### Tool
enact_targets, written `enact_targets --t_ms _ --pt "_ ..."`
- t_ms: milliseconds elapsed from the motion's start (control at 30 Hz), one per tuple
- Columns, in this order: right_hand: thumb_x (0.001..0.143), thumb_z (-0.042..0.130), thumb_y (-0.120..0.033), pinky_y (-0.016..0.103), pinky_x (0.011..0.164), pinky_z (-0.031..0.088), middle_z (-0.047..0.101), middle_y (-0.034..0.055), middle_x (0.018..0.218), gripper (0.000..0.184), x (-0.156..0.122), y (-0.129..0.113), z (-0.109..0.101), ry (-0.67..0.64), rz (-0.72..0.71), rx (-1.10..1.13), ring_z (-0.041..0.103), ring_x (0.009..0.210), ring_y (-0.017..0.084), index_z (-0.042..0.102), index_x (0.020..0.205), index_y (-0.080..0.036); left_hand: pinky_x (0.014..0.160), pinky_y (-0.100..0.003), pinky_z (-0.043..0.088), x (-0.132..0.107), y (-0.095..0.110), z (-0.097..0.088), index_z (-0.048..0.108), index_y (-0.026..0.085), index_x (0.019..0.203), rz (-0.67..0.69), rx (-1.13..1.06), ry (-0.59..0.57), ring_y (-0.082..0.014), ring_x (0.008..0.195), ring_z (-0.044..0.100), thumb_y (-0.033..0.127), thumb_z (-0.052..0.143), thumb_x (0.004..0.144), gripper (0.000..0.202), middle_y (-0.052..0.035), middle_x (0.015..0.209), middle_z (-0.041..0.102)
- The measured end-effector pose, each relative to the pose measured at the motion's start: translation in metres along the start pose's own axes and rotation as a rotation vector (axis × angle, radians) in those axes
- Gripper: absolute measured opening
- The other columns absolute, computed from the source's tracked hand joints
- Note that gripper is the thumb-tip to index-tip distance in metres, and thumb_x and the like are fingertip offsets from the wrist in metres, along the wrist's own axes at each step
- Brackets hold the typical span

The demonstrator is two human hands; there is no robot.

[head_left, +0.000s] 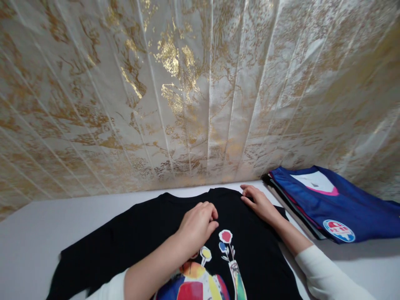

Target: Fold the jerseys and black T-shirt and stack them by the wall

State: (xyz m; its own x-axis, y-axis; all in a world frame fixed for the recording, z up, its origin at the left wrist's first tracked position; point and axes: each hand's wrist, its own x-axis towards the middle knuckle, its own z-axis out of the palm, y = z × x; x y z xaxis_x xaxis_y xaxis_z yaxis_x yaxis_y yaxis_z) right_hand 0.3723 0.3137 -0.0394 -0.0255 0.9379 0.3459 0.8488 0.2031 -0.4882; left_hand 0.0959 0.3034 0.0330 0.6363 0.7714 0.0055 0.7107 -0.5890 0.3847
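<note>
A black T-shirt (140,229) lies spread out on a white surface, its neckline at the far side. Its front carries a colourful print (193,287) with flowers, partly hidden by my left forearm. My left hand (200,223) is over the upper chest of the shirt, fingers loosely bent and the thumb apart from them, with nothing seen between. At the shirt's right shoulder is my right hand (258,202), fingers stretched out and thumb apart; its fingertips are by the far edge of the cloth. The near part of the shirt runs out of view.
To the right lies a stack of folded clothes (296,204), topped by a blue shirt (368,212) with a round badge and a white-and-pink collar. Behind the white surface (28,233) rises a padded, gold-patterned fabric panel (193,104).
</note>
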Motion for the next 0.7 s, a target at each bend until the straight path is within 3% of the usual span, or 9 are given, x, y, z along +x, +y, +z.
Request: enact_targets --t_ms 133,300,400,567,700 --pt "0.085 0.051 -0.030 0.046 0.093 0.041 0.059 0.0120 0.122 0.009 0.000 0.000 -0.001 -0.004 0.013 0.000 0.055 0.112 0.026 0.053 0.080 -0.022 0.077 -0.029 0.045 0.029 0.020 0.020 0.062 0.020 0.084 -0.068 0.035 0.002 -0.0208 0.091 0.061 0.019 0.060 0.084 0.003 -0.0035 0.092 0.066" --pt "0.084 0.052 -0.029 0.046 0.094 0.040 0.058 0.0112 0.124 0.007 0.000 -0.001 -0.002 0.001 0.029 0.007 0.055 0.111 0.025 0.055 0.081 -0.022 0.076 -0.033 0.045 0.037 0.026 0.024 0.063 0.016 0.084 -0.113 0.075 -0.007 -0.0256 0.093 0.062 0.014 0.051 0.086 0.012 -0.0102 0.094 0.066" --pt "0.084 0.052 -0.028 0.046 0.093 0.041 0.059 0.0114 0.123 0.007 0.000 -0.001 -0.002 0.001 0.028 0.010 0.055 0.110 0.025 0.055 0.081 -0.022 0.073 -0.031 0.044 0.040 0.018 0.021 0.063 0.015 0.086 -0.134 0.047 0.015 -0.0238 0.089 0.063 0.013 0.048 0.088 0.015 -0.0097 0.093 0.066" --pt "0.084 0.052 -0.030 0.046 0.094 0.041 0.059 0.0107 0.122 0.009 0.000 -0.001 -0.002 0.007 0.024 0.011 0.056 0.109 0.025 0.057 0.081 -0.023 0.067 -0.023 0.042 0.048 -0.011 0.014 0.060 0.019 0.093 -0.135 -0.061 0.079 -0.0151 0.080 0.062 0.020 0.041 0.092 0.019 -0.0014 0.088 0.067" --pt "0.085 0.052 -0.030 0.046 0.094 0.040 0.059 0.0105 0.122 0.010 0.000 0.000 -0.001 0.005 0.029 0.011 0.056 0.110 0.026 0.056 0.080 -0.023 0.068 -0.023 0.043 0.045 -0.011 0.010 0.061 0.021 0.088 -0.051 -0.070 0.052 -0.0155 0.081 0.062 0.023 0.046 0.091 0.016 -0.0001 0.088 0.066"
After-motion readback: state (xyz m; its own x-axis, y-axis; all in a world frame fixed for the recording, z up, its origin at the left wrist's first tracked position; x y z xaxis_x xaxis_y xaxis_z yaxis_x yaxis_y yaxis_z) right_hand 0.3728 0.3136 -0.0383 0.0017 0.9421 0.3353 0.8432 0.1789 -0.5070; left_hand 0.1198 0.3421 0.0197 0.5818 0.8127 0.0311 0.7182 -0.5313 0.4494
